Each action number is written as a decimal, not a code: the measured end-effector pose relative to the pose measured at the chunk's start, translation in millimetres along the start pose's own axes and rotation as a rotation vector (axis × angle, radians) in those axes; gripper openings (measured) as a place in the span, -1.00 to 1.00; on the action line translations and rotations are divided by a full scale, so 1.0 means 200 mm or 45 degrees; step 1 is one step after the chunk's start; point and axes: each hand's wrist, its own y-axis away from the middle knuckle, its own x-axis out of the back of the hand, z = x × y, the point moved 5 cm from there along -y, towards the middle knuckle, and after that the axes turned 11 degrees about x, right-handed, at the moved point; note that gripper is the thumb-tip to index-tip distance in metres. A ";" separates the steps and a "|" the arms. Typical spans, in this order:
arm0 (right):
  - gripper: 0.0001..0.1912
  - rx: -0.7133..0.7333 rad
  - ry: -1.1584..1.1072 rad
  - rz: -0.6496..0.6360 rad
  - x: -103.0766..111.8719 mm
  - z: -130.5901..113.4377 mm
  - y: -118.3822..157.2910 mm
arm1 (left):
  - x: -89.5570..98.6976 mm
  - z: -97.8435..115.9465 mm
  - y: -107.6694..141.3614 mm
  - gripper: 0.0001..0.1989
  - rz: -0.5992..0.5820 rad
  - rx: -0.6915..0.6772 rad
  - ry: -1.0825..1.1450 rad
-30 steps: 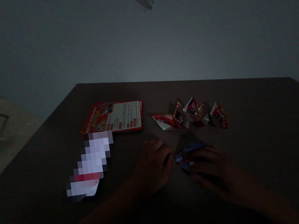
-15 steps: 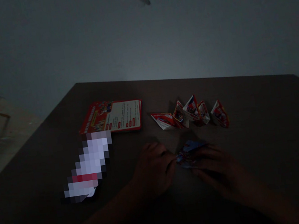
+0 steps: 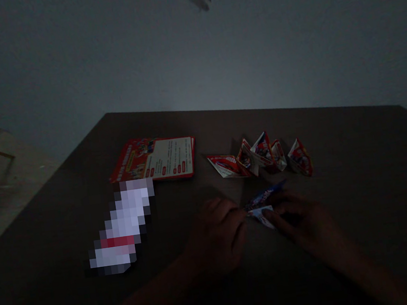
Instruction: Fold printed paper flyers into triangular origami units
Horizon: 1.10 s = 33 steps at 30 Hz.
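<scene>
In the dim head view a folded paper piece (image 3: 262,214), blue and white with print, is between my two hands above the table. My left hand (image 3: 218,233) pinches its left tip, the fingers curled together. My right hand (image 3: 303,216) grips its right side, thumb in front and fingers behind. The paper's two flaps stand apart, a dark blue one at the back and a pale one in front. Just beyond lie several red and white folded paper pieces (image 3: 262,152), with one more folded piece (image 3: 300,157) apart at their right.
A stack of red printed sheets (image 3: 172,157) lies at the back left of the dark table (image 3: 358,151). Nearer me is a bright, blurred-out phone-like object (image 3: 128,223). A pale wall (image 3: 285,35) rises behind the table's far edge.
The paper between my hands has turned and its flaps have spread, showing the pale front one. My right thumb has moved onto that flap. My left hand has shifted slightly right.
</scene>
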 end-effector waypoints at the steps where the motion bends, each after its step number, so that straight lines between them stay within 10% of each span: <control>1: -0.80 -0.019 0.007 0.018 0.00 0.01 0.00 | -0.01 0.02 0.01 -0.74 -0.016 -0.030 0.002; 33: -0.76 -0.145 0.079 0.140 0.02 0.02 -0.04 | -0.07 0.05 0.05 -0.47 -0.112 0.168 -0.282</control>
